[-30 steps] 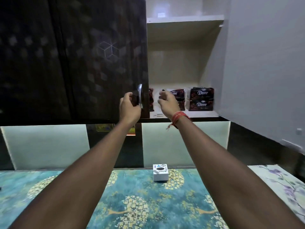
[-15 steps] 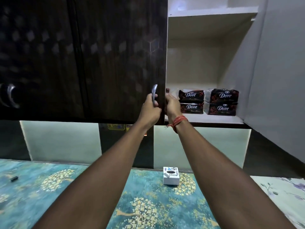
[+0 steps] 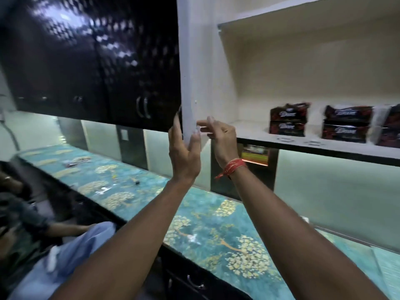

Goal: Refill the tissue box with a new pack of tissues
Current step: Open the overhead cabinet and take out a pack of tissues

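Early stage: cupboard is open, nothing fetched yet. Left hand (image 3: pixel 184 148) is clamped on the lower edge of the swung-out cupboard door (image 3: pixel 186 83), fingers on its dark face, thumb on the pale inner side. Right hand (image 3: pixel 218 137) is loosely open, fingers curled, empty, just beside the door edge at the left end of the bottom shelf (image 3: pixel 303 145).

Tissue packs (image 3: pixel 289 119), dark wrappers stacked in twos, sit further right along that shelf, well apart from either hand.

Left to do: grab a pack, load the box.

Tissue box isn't in view, probably beyond the frame somewhere on the patterned counter (image 3: pixel 205 215). Rightmost stack is cut by the frame edge; labels motion-blurred. Small bits on the counter's far left end, can't identify.
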The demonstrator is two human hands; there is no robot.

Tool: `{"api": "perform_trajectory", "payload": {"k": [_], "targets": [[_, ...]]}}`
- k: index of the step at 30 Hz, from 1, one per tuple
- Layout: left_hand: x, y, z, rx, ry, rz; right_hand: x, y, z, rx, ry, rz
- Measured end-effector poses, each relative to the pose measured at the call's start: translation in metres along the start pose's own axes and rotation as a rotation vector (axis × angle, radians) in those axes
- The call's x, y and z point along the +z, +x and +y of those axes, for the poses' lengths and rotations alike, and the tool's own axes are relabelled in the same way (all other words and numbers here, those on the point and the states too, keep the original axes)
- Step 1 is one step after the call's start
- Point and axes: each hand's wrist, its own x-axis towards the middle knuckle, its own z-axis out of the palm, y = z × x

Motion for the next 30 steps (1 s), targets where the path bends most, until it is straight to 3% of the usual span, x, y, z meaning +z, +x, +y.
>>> {"api": "perform_trajectory", "payload": {"k": [3,6,11,14,16,18,21,23,27,30], "targets": [[-0.046,0.027,-0.023,-0.066,0.054,0.066,0.053,-0.003,0.020,-0.060,-0.169,-0.183],[-0.084,0.056,-0.043,-0.141,0.112,0.020,0.099,0.000,0.033,-0.116,-0.363,-0.317],[-0.108,0.088,-0.068,-0.205,0.228,-0.083,0.135,0.011,0.051,-0.164,-0.516,-0.354],[-0.110,0.097,-0.069,-0.227,0.308,-0.021,0.141,0.017,0.055,-0.160,-0.501,-0.365],[-0.105,0.095,-0.064,-0.095,0.343,0.123,0.131,0.023,0.054,-0.141,-0.434,-0.282],[-0.090,0.093,-0.054,0.163,0.323,0.208,0.112,0.033,0.048,-0.099,-0.349,-0.163],[-0.050,0.093,-0.039,0.387,0.258,0.102,0.065,0.053,0.041,-0.038,-0.324,-0.001],[-0.015,0.091,-0.029,0.311,0.149,-0.023,0.025,0.063,0.035,-0.008,-0.342,0.098],[0.055,0.086,-0.016,-0.043,-0.092,-0.323,-0.058,0.072,0.025,0.052,-0.412,0.265],[0.108,0.081,-0.007,-0.121,-0.164,-0.477,-0.114,0.078,0.025,0.083,-0.438,0.370]]}}
